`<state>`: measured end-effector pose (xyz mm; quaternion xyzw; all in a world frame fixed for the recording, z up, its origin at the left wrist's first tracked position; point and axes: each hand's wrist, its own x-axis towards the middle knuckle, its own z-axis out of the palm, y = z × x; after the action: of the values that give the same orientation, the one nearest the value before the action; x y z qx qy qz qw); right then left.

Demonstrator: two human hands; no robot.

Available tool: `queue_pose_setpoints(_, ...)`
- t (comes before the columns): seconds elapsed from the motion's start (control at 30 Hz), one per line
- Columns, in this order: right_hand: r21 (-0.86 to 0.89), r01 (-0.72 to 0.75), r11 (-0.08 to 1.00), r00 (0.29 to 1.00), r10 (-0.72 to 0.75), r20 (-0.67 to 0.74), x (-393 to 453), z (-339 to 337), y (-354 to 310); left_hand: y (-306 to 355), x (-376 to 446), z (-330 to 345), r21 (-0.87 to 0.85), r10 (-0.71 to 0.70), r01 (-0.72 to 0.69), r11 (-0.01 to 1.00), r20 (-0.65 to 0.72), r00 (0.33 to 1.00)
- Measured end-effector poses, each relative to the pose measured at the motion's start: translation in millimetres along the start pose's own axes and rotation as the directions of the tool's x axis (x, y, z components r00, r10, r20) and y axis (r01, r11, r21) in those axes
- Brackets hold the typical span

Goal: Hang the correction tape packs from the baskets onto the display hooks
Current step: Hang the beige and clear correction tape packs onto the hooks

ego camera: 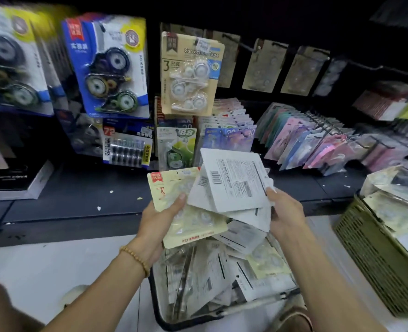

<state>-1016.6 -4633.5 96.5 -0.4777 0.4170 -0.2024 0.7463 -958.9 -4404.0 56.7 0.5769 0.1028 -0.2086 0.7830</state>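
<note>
Several overlapped packs (pixel 231 185), fronts hidden

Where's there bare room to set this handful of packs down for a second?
The dark shelf ledge is bare between the black box and your left hand. The white floor left of the wire basket is open too. Both baskets, including the green basket, are heaped.

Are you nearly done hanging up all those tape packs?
Not nearly. Some beige packs already hang on the display hooks. The left hand holds one cream pack face up, and the right hand grips a fan of packs showing their white backs. The basket below is still full, and the green basket on the right holds more.
</note>
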Motion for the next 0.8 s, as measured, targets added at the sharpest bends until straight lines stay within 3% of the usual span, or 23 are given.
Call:
queue_pose_setpoints(0.13,-0.005,0.018,1.000,0.998,-0.017,0.067,-7,14,16,9,-2,-3,-0.115,-0.036,0.038,0.993,0.019,0.999)
queue_pose_setpoints(0.23,-0.063,0.120,0.991,0.991,-0.116,0.068,-12,18,21,12,5,-8,-0.090,0.027,-0.034,0.995,-0.070,0.997)
queue_pose_setpoints(0.37,-0.122,0.168,0.978,0.983,-0.158,0.089,-12,24,24,13,9,-8,-0.111,0.054,-0.064,0.992,-0.092,0.994)
queue_pose_setpoints(0.53,-0.110,0.217,0.970,0.976,-0.215,0.033,-10,33,20,14,13,-10,-0.139,0.032,-0.049,0.989,-0.122,0.992)
queue_pose_setpoints(0.7,-0.200,0.377,0.904,0.909,-0.402,-0.106,-1,27,-1,20,11,-16,-0.164,0.026,-0.053,0.985,-0.164,0.986)
queue_pose_setpoints(0.8,-0.259,0.509,0.821,0.851,-0.524,0.014,-4,17,-15,22,11,-19,-0.161,0.022,-0.052,0.986,-0.185,0.982)
